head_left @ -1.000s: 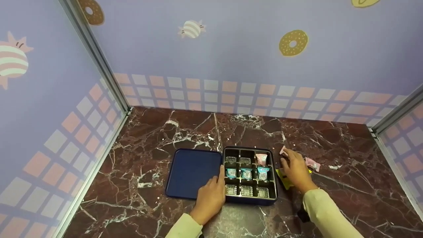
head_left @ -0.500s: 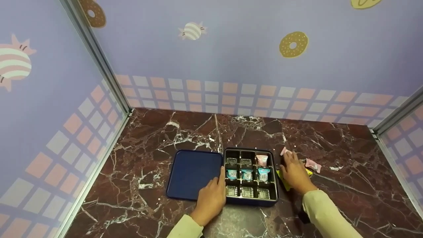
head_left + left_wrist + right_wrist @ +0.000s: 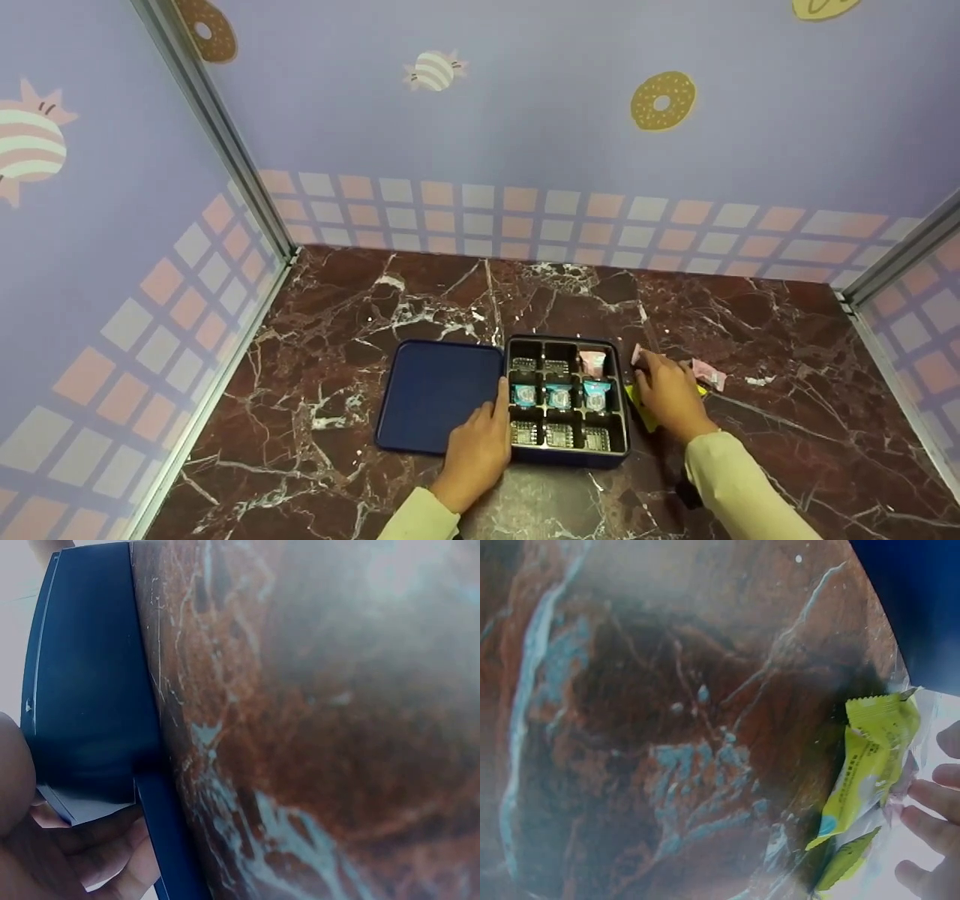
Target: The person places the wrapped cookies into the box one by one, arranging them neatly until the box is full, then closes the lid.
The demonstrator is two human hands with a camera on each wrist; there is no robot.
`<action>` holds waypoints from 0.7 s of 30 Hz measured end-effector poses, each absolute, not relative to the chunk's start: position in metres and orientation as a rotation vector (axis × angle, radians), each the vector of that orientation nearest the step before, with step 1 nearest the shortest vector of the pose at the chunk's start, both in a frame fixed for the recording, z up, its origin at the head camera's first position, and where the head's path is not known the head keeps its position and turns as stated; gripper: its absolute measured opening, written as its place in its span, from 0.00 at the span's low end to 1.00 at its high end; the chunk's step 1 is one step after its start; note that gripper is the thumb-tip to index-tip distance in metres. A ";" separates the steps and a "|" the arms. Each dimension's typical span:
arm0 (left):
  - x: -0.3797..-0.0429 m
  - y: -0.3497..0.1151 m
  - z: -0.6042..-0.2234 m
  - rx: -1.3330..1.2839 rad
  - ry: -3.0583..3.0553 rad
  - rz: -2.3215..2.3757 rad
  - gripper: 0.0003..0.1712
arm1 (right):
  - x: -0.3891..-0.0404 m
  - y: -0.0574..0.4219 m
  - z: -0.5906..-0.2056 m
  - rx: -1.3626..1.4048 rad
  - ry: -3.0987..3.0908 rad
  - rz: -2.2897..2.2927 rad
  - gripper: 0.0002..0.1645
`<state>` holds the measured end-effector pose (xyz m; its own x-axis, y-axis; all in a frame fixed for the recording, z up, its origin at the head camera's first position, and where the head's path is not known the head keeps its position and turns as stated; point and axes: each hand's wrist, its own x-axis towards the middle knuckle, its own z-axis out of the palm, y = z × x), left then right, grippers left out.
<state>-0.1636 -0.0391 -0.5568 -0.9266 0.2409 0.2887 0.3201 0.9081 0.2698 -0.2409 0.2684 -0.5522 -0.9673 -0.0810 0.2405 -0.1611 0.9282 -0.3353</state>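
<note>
A dark blue box [image 3: 568,456] with a divided tray stands on the marble surface. My left hand [image 3: 478,448] holds its front left corner, one finger stretched along the left edge; in the left wrist view, thumb and fingers lie either side of the corner. Blue-wrapped candies [image 3: 559,396] fill the middle row, and a pink candy [image 3: 592,363] sits in the back right compartment. Right of the box, my right hand [image 3: 673,396] has its fingertips on another pink-wrapped candy [image 3: 637,355], apparently pinching it. Yellow-green packets [image 3: 874,757] lie under this hand, partly hidden.
The dark blue lid [image 3: 439,397] lies flat against the box's left side. Another pink candy [image 3: 708,373] lies beyond my right hand. A patterned back wall [image 3: 480,127] and side walls enclose the surface.
My right fingers have bent more, and the pink candy at their tips has shifted slightly toward me. The left hand and the box stay where they were.
</note>
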 end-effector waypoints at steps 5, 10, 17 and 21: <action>-0.163 -0.040 -0.556 -0.427 -2.802 -0.448 0.35 | -0.240 0.266 -0.551 0.192 -2.794 0.474 0.19; -0.162 -0.041 -0.557 -0.434 -2.783 -0.419 0.34 | -0.241 0.266 -0.553 0.228 -2.723 0.454 0.19; -0.163 -0.041 -0.559 -0.419 -2.759 -0.410 0.34 | -0.242 0.270 -0.559 0.227 -2.760 0.516 0.22; -0.162 -0.040 -0.560 -0.415 -2.739 -0.395 0.33 | -0.243 0.272 -0.561 0.226 -2.771 0.540 0.23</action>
<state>-0.1624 -0.0397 -0.5601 -0.8989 0.2347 0.3699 0.3296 0.9185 0.2183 -0.2427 0.2715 -0.5613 -0.9399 -0.0946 0.3281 -0.2108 0.9167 -0.3396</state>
